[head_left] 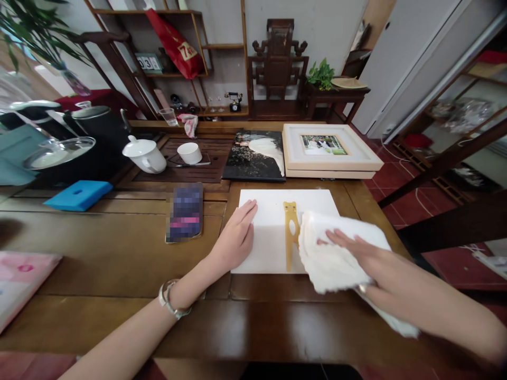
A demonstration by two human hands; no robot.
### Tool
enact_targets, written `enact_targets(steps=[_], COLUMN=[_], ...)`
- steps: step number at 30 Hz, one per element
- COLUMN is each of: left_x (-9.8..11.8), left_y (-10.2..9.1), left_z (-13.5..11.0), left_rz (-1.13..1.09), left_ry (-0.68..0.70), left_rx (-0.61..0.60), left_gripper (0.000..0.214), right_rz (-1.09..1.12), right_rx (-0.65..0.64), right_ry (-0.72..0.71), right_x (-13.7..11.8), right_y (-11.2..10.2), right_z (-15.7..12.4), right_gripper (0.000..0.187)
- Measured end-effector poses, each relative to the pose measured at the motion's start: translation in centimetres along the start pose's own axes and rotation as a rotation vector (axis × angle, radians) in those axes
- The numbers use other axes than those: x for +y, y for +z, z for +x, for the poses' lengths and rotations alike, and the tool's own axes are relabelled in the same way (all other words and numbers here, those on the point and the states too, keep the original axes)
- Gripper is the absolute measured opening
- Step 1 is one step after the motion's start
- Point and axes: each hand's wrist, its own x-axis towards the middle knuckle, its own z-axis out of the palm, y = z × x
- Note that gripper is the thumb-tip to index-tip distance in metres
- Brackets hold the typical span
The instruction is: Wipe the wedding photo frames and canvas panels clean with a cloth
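A white rectangular board (pixel 269 237) lies flat on the wooden table, with a yellow-brown animal-shaped figure (pixel 291 221) on its face. My left hand (pixel 237 235) rests on the board's left edge, its fingers stretched over the surface. On the right side, my right hand (pixel 364 256) presses a bunched white cloth (pixel 332 258) with a frilled edge, its fingers over the top. This cloth covers the board's right part and touches the figure's side; one end trails toward the table's front.
Behind the board lie a dark photo panel (pixel 255 155) and a framed photo (pixel 332 153). Left of it are a patterned dark booklet-like item (pixel 185 212), a blue block (pixel 79 195), a lidded white cup (pixel 144 154) and a small white bowl (pixel 189 153). A dark chair (pixel 467 216) stands right.
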Motion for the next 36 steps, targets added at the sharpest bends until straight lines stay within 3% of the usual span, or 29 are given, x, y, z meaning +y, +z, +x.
enact_targets(steps=[6,9,15,20,24,30,36], left_x=[0.1,0.1,0.2,0.2,0.2,0.2,0.1], left_y=[-0.1,-0.1,-0.2,-0.1,0.0,0.0,0.0], left_z=[0.0,0.0,0.1,0.0,0.1,0.1,0.1], left_rz=[0.003,-0.009,-0.019,-0.012,-0.005,-0.015,-0.029], left_ry=[0.001,-0.009,-0.025,-0.020,-0.026,-0.008,0.005], left_rx=[0.004,0.001,-0.010,-0.011,-0.006,0.005,0.019], left_gripper=[0.049,0.048,0.048,0.049,0.049,0.049,0.049], right_rz=[0.059,0.066,0.022,-0.042,-0.088,-0.043,-0.034], right_rx=[0.186,0.169,0.130,0.123,0.125,0.044,-0.019], right_ry=[0.134,0.105,0.103,0.264,0.221,0.174,0.125], right_x=[3.3,2.9,0.4,2.5,3.9,0.5,-2.7], right_y=[-0.3,-0.6,-0.4,-0.8,-1.0,-2.5,-4.8], right_z=[9.4,12.1,12.3,9.6,9.0,13.1,18.3], right_gripper=[0.054,0.038,0.042,0.030,0.026,0.023,0.038])
